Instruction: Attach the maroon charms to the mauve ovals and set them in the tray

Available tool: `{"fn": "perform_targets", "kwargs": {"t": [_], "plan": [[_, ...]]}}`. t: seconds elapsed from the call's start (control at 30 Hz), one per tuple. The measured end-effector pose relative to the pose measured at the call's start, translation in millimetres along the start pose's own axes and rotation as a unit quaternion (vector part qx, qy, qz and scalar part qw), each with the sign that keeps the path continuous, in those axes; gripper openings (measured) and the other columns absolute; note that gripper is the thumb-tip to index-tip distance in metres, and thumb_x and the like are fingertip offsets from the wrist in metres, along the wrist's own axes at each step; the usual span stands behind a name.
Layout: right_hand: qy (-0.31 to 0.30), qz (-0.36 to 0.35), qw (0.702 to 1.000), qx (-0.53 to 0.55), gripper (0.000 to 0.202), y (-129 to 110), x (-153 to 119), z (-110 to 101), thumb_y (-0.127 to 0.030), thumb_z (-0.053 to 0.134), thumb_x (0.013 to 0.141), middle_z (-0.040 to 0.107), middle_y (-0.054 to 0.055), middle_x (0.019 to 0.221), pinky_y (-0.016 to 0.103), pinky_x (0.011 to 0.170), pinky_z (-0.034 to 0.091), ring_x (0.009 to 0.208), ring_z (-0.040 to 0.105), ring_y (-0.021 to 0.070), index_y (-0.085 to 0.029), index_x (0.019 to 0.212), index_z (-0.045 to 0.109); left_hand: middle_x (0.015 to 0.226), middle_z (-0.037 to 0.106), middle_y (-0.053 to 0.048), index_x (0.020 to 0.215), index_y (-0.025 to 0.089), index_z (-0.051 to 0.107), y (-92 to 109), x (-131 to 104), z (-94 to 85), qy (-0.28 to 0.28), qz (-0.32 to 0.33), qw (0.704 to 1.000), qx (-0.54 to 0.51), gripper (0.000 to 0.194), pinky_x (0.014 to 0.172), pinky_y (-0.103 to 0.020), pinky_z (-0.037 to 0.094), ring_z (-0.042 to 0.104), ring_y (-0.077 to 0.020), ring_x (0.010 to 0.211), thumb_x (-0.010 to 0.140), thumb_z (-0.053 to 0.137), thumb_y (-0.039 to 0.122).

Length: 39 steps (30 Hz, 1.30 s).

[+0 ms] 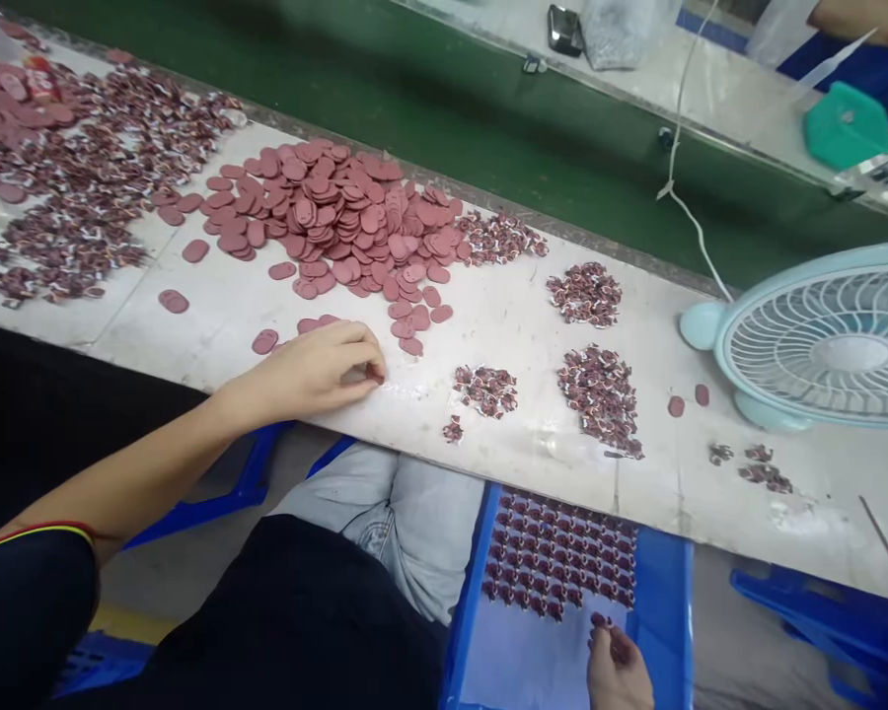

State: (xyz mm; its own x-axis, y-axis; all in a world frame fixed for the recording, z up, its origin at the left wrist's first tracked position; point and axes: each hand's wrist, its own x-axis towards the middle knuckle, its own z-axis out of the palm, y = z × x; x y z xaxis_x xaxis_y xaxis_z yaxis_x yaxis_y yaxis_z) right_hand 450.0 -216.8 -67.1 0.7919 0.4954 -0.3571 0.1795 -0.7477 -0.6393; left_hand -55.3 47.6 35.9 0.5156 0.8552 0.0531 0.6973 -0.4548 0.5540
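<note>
My left hand (318,370) rests on the white table near its front edge, fingers curled together; whatever is at the fingertips is too hidden to make out. Beside it lie a few flat reddish oval pieces (264,341), with a large heap of the same ovals (326,207) behind. Over the blue tray (681,611) at lower right, my right hand (620,671) pinches a small dark-red piece (601,620). Rows of small dark-red figures (555,552) stand on the tray's pale sheet (518,659). Right of my left hand is a small pile of brown-and-white pieces (488,390).
More piles of small brown pieces (599,394) lie on the table (518,316), with a larger spread (111,158) at far left. A pale blue fan (851,350) stands at right. Blue stools (821,621) are below. Across the green channel, a green container (848,126) sits near another person's arm.
</note>
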Motion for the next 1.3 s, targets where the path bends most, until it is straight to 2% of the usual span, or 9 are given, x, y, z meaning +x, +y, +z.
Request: {"fn": "perform_targets", "kwargs": {"t": [0.17,0.4,0.67,0.97,1.03,1.13,1.17,1.2,1.3], "plan": [[0.07,-0.081,0.99,-0.088,0.04,12.8,2.3,11.5,-0.068,0.064,0.053,0.054,-0.009,0.055,0.046,0.049,0.045,0.047,0.054,0.0213,-0.029,0.062,0.063,0.088,0.067,-0.001,0.086,0.018,0.064,12.1,-4.8,-2.5,-0.046,-0.018,0.989,-0.143,0.011,0.072,-0.021,0.047,0.06,-0.0108,0.077,0.092,0.061,0.026],[0.058,-0.142,0.98,-0.125,0.041,4.4,3.3,14.9,-0.07,0.058,0.058,0.048,-0.01,0.059,0.055,0.053,0.045,0.044,0.05,0.0197,-0.029,0.059,0.061,0.084,0.068,-0.004,0.085,0.016,0.07,24.0,-13.9,5.2,0.051,-0.065,0.926,-0.368,0.014,0.064,-0.019,0.054,0.063,-0.0106,0.074,0.086,0.076,0.029],[0.045,-0.142,0.982,-0.12,0.031,7.9,2.9,12.7,-0.063,0.065,0.061,0.05,-0.011,0.059,0.054,0.054,0.045,0.046,0.048,0.0179,-0.032,0.065,0.067,0.117,0.077,-0.011,0.102,0.02,0.08,18.3,-21.7,2.3,0.065,-0.124,0.843,-0.52,0.025,0.06,-0.028,0.065,0.075,-0.016,0.072,0.083,0.081,0.037],[0.138,-0.076,0.984,0.086,0.027,-64.1,-20.3,24.2,-0.058,0.068,0.062,0.055,-0.007,0.064,0.034,0.04,0.04,0.049,0.051,0.0179,-0.032,0.069,0.065,0.11,0.081,-0.014,0.101,0.015,0.079,22.2,-37.1,25.0,0.064,-0.202,0.714,-0.667,0.026,0.055,-0.02,0.062,0.079,-0.0189,0.074,0.08,0.086,0.03],[0.088,-0.058,0.975,0.193,0.026,-97.2,-36.7,39.4,-0.058,0.067,0.067,0.054,-0.005,0.067,0.029,0.038,0.041,0.052,0.052,0.0164,-0.033,0.072,0.064,0.114,0.08,-0.015,0.102,0.015,0.078,35.3,-37.9,39.1,0.037,-0.216,0.676,-0.704,0.028,0.056,-0.022,0.062,0.081,-0.023,0.082,0.08,0.086,0.03],[-0.127,-0.015,0.946,0.299,0.043,-151.9,-63.3,69.4,-0.067,0.059,0.078,0.039,-0.005,0.06,0.021,0.03,0.029,0.044,0.035,0.0096,-0.027,0.069,0.068,0.12,0.078,-0.017,0.105,0.014,0.078,59.0,-35.5,62.0,0.0,-0.226,0.62,-0.751,0.03,0.057,-0.02,0.061,0.081,-0.0248,0.091,0.081,0.085,0.03],[-0.199,0.0,0.922,0.332,0.045,-169.6,-70.2,80.1,-0.066,0.055,0.083,0.037,-0.006,0.063,0.016,0.03,0.025,0.044,0.03,0.0065,-0.025,0.077,0.072,0.12,0.078,-0.017,0.105,0.013,0.078,66.6,-34.5,68.6,-0.007,-0.228,0.601,-0.766,0.03,0.056,-0.019,0.06,0.081,-0.0246,0.091,0.081,0.085,0.03],[-0.291,0.02,0.854,0.431,0.046,-186.1,-75.5,90.6,-0.063,0.058,0.082,0.036,-0.006,0.067,0.012,0.029,0.016,0.045,0.027,0.0047,-0.021,0.088,0.075,0.119,0.078,-0.017,0.105,0.013,0.078,73.6,-33.7,74.2,-0.013,-0.229,0.581,-0.781,0.031,0.056,-0.018,0.059,0.081,-0.0244,0.09,0.08,0.085,0.029],[-0.358,0.004,0.793,0.493,0.049,-224.0,-84.9,118.3,-0.065,0.058,0.076,0.039,-0.004,0.067,0.016,0.024,0.014,0.045,0.039,0.0105,-0.023,0.094,0.076,0.119,0.078,-0.017,0.106,0.012,0.078,88.8,-33.4,83.8,-0.032,-0.218,0.531,-0.818,0.032,0.056,-0.016,0.058,0.081,-0.0236,0.09,0.078,0.086,0.025]]}}
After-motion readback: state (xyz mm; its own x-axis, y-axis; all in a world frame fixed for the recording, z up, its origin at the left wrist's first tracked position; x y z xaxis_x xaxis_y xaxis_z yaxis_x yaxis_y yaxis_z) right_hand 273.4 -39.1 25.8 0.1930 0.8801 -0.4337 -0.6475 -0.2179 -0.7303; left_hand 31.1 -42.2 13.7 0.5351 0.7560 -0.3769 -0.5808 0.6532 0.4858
